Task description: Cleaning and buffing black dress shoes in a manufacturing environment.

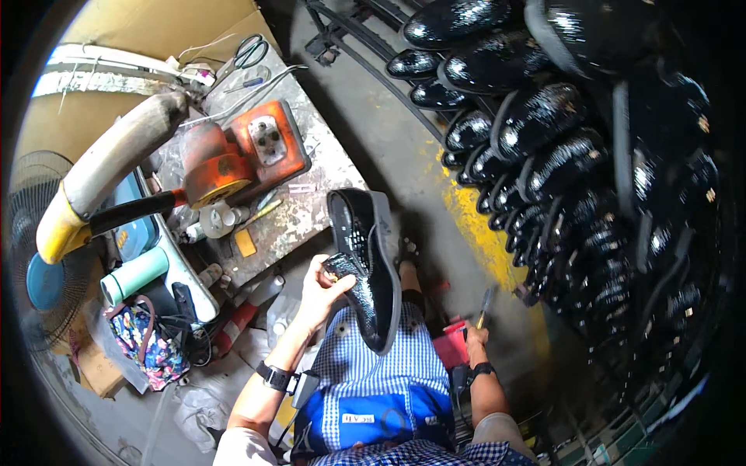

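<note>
A glossy black shoe [373, 303] with a thick dark sole hangs upright over my lap. My left hand [320, 293] is closed on its upper, thumb and fingers pinching the flap near the opening. Low at my right side, my right hand [476, 339] is wrapped round a slim tool [485, 307] with a yellowish handle and a narrow dark tip. Whether that is a brush or a blade I cannot make out. A red object [452, 346] sits just left of my right hand. A blue checked apron [361, 349] covers my lap behind the shoe.
Racks of glossy black shoes [544, 109] fill the right side. At the left stands a worn workbench [311, 140] with an orange machine [268, 144], scissors [250, 51] and a ducted pipe [116, 147]. A fan [39, 256] and floral bag [148, 342] are beyond. Yellow paint [474, 217] marks the floor.
</note>
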A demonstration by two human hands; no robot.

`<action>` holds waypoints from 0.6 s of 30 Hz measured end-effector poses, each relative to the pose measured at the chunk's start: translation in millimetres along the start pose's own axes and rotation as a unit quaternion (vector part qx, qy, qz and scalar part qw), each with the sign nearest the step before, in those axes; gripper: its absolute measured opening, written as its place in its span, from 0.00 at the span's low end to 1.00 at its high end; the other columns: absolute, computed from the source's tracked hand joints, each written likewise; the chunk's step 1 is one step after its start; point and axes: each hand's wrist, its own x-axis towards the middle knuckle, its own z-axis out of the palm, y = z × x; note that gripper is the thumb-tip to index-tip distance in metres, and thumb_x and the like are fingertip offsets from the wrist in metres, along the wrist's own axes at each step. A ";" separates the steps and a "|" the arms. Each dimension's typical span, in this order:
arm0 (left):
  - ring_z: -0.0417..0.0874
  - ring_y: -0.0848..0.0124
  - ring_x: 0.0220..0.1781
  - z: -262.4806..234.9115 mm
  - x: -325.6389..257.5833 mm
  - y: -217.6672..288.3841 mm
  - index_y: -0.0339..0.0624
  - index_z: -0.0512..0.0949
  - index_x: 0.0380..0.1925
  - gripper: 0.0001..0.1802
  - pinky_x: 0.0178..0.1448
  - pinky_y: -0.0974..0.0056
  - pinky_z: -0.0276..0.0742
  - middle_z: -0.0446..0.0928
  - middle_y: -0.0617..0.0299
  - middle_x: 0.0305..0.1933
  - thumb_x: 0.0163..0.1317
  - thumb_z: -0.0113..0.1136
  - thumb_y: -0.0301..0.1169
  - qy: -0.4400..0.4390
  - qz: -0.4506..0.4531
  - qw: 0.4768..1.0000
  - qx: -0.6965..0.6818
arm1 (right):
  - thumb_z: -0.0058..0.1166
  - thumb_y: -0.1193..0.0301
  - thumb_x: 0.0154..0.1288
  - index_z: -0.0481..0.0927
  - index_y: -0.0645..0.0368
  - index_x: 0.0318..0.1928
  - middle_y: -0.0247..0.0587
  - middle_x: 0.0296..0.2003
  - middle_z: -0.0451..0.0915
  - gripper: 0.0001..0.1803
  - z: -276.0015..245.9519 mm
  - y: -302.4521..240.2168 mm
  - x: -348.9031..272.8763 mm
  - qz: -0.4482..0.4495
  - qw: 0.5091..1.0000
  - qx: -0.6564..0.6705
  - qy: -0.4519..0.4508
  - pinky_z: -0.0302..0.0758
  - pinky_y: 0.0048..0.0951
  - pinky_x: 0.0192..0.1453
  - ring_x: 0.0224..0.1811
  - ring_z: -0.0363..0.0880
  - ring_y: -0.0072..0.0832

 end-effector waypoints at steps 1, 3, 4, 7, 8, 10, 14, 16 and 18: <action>0.78 0.76 0.29 -8.0 15.5 -19.8 0.42 0.64 0.42 0.21 0.30 0.74 0.74 0.76 0.62 0.31 0.49 0.63 0.22 -0.001 0.011 1.000 -0.024 | 0.66 0.60 0.42 0.74 0.66 0.28 0.40 0.15 0.71 0.22 18.8 -8.0 -4.3 -0.002 1.000 -0.004 -0.003 0.60 0.32 0.09 0.09 0.66 0.28; 0.77 0.77 0.27 -19.5 30.8 -28.4 0.43 0.63 0.44 0.23 0.27 0.75 0.73 0.76 0.62 0.32 0.50 0.62 0.23 0.025 0.025 0.998 -0.059 | 0.67 0.54 0.39 0.73 0.67 0.29 0.41 0.16 0.72 0.27 41.0 -52.2 -49.0 0.014 0.995 0.047 -0.085 0.61 0.33 0.10 0.09 0.66 0.29; 0.77 0.78 0.26 -11.8 46.5 -32.3 0.43 0.62 0.44 0.23 0.27 0.75 0.73 0.76 0.62 0.31 0.50 0.62 0.22 0.001 0.021 0.996 -0.085 | 0.65 0.51 0.40 0.73 0.64 0.26 0.40 0.14 0.70 0.27 49.7 -40.7 -29.1 0.027 0.995 0.048 -0.078 0.59 0.33 0.09 0.07 0.64 0.29; 0.75 0.80 0.28 7.4 86.0 -54.3 0.44 0.62 0.40 0.22 0.28 0.78 0.69 0.75 0.64 0.32 0.49 0.62 0.20 -0.021 0.066 0.996 -0.056 | 0.60 0.44 0.42 0.70 0.59 0.28 0.37 0.10 0.67 0.29 78.5 -1.5 19.8 0.066 0.994 -0.010 -0.083 0.56 0.31 0.08 0.05 0.62 0.29; 0.75 0.81 0.29 23.3 100.6 -59.2 0.44 0.61 0.39 0.23 0.29 0.79 0.69 0.75 0.65 0.32 0.48 0.64 0.20 -0.049 0.069 0.994 -0.066 | 0.59 0.43 0.43 0.71 0.58 0.27 0.37 0.12 0.70 0.29 72.8 34.4 55.6 0.032 0.997 0.059 -0.043 0.61 0.30 0.12 0.10 0.67 0.28; 0.76 0.75 0.39 29.6 121.5 -75.1 0.44 0.64 0.33 0.21 0.40 0.70 0.73 0.73 0.57 0.45 0.44 0.68 0.25 -0.041 0.162 0.983 0.080 | 0.55 0.46 0.50 0.72 0.56 0.22 0.33 0.14 0.70 0.25 73.3 66.4 90.5 -0.064 0.967 0.211 -0.126 0.67 0.28 0.24 0.17 0.69 0.23; 0.62 0.48 0.61 -5.4 131.6 -79.6 0.43 0.69 0.28 0.15 0.59 0.57 0.65 0.57 0.42 0.62 0.39 0.64 0.27 -0.038 0.352 0.849 0.393 | 0.55 0.55 0.54 0.73 0.66 0.45 0.39 0.27 0.73 0.26 106.0 22.7 37.9 0.112 0.899 0.065 -0.418 0.68 0.41 0.34 0.28 0.70 0.36; 0.60 0.45 0.62 1.0 147.9 -78.7 0.43 0.70 0.27 0.13 0.60 0.52 0.64 0.57 0.43 0.62 0.39 0.62 0.27 -0.053 0.419 0.804 0.419 | 0.54 0.56 0.54 0.74 0.65 0.39 0.41 0.25 0.72 0.23 60.2 111.7 114.4 -0.049 0.897 -0.008 -0.440 0.67 0.42 0.33 0.27 0.69 0.38; 0.60 0.45 0.62 -1.0 151.8 -79.8 0.43 0.71 0.26 0.11 0.60 0.51 0.64 0.58 0.43 0.61 0.40 0.61 0.27 -0.062 0.432 0.792 0.427 | 0.53 0.56 0.54 0.75 0.65 0.33 0.42 0.22 0.71 0.21 104.0 107.1 130.2 -0.205 0.847 -0.085 -0.483 0.65 0.43 0.32 0.27 0.69 0.40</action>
